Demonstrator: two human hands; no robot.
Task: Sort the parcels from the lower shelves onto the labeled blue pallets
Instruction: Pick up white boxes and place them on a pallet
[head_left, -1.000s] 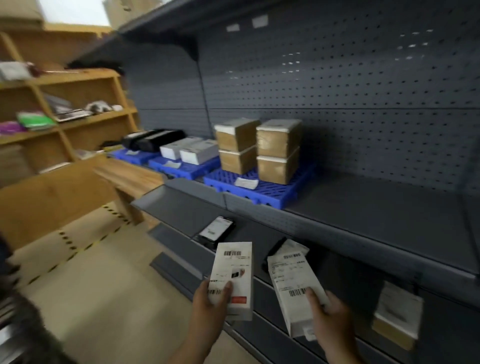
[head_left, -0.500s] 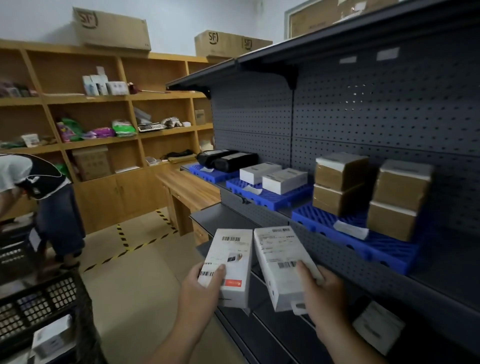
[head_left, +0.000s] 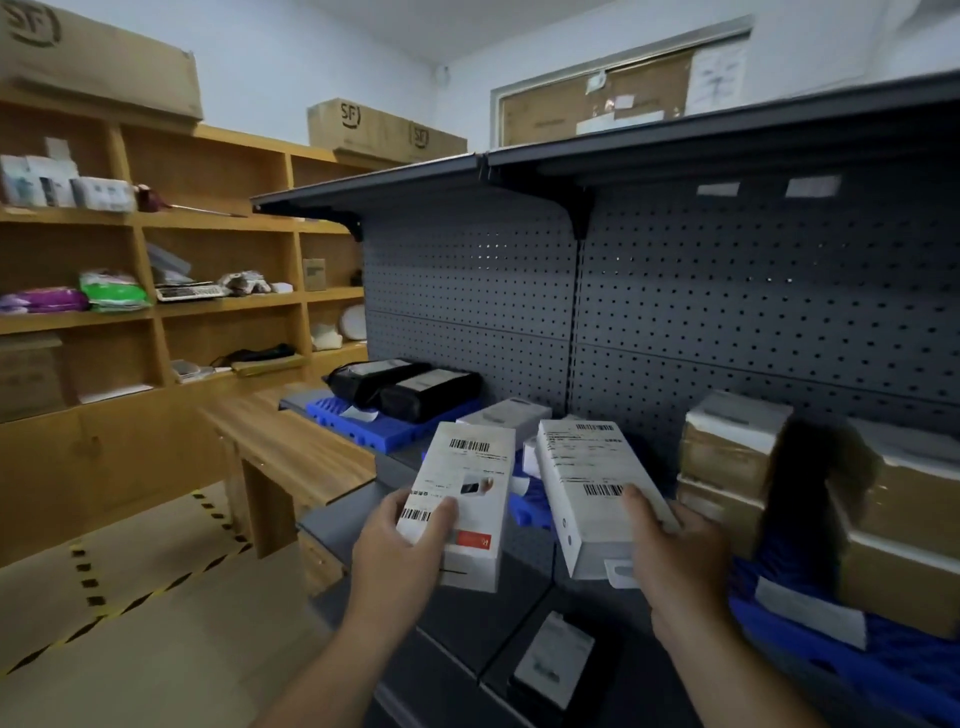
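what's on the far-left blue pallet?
Two black parcels side by side on the blue pallet, white labels on top; a white slip at its front edge. The pallet's right end is covered by the white box held in the left hand.

At frame centre the left white box (head_left: 462, 499) and right white box (head_left: 592, 493) hid most of the middle blue pallet (head_left: 527, 512), their label print was unreadably blurred, and the brown cartons (head_left: 904, 519) at right were smeared and edge-cut.

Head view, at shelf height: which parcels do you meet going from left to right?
black parcels → red-patch white box in the left hand → plain white box in the right hand → brown cartons
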